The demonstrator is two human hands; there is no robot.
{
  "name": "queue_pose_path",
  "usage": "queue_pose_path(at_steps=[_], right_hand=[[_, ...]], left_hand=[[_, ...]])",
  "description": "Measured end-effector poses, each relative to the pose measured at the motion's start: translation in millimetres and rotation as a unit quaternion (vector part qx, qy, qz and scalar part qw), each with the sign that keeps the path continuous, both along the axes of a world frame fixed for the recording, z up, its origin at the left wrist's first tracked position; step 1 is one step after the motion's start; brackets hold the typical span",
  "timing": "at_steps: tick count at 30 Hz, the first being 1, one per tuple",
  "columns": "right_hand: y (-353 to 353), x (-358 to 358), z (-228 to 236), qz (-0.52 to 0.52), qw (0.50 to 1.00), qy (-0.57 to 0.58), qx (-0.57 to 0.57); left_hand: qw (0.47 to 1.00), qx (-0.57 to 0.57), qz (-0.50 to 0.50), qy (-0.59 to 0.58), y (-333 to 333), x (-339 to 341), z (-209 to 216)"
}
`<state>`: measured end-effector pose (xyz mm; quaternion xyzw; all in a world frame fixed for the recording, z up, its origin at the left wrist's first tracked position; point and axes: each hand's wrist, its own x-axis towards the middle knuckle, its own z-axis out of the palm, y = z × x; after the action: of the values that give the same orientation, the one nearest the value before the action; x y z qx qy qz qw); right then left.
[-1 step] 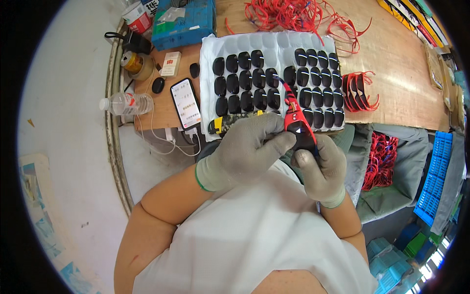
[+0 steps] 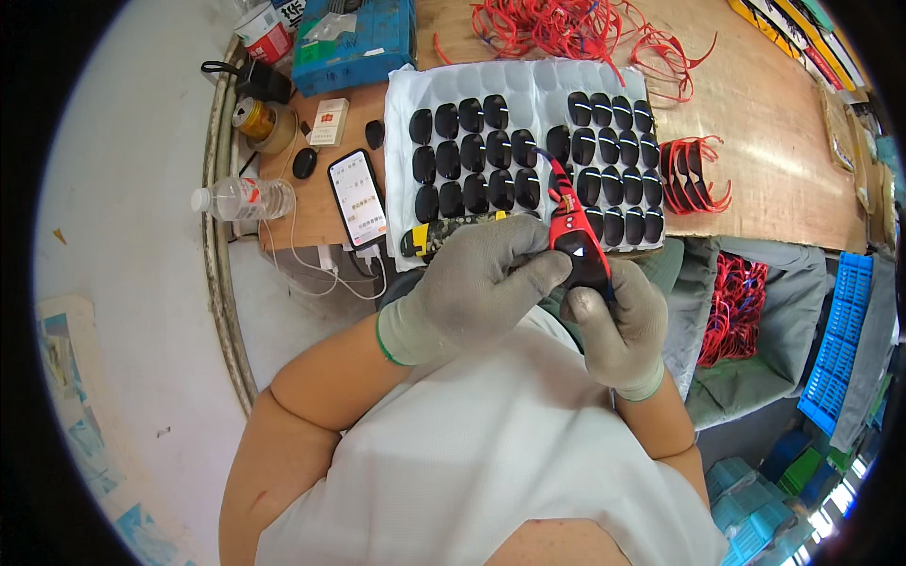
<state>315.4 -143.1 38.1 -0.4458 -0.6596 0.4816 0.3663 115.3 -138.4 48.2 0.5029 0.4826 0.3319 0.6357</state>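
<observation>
Both of my hands wear grey knit gloves and hold one pair of red-framed sunglasses (image 2: 573, 226) in front of my chest. My left hand (image 2: 486, 283) pinches the frame by a dark lens between thumb and fingers. At the lower end, my right hand (image 2: 618, 325) closes round the frame, its thumb beside the lens. One temple arm points away from me over a white moulded tray (image 2: 517, 83), which carries rows of dark lenses (image 2: 474, 151). Partly behind my left hand lies a camouflage-patterned object with yellow bands (image 2: 451, 232), its kind unclear.
Red frames (image 2: 557, 28) lie tangled behind the tray; several with dark lenses (image 2: 694, 177) stand to its right. More fill a grey cloth-lined bin (image 2: 734, 307). At left are a lit phone (image 2: 359, 200), a plastic bottle (image 2: 243, 200), a cigarette pack (image 2: 328, 123) and a blue box (image 2: 354, 52).
The sunglasses have turned very slightly in my hands, and the glint on the lens has changed shape. The phone's display has shifted a little.
</observation>
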Motion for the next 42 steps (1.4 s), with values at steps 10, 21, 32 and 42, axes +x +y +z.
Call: queue_pose_path(at_steps=[10, 21, 32, 42], right_hand=[[-3, 0, 10, -0.049, 0.997, -0.007, 0.056], [-4, 10, 15, 0.0, 0.999, 0.012, 0.038], [0, 24, 9, 0.055, 0.994, 0.098, -0.016], [24, 54, 4, 0.064, 0.986, 0.097, 0.121]], left_hand=[[0.992, 0.096, -0.021, 0.084, 0, 12, 10], [0.98, 0.18, -0.079, 0.041, 11, 5, 14], [0.945, 0.305, -0.107, 0.055, 24, 14, 6], [0.963, 0.235, -0.123, -0.038, 58, 35, 8]])
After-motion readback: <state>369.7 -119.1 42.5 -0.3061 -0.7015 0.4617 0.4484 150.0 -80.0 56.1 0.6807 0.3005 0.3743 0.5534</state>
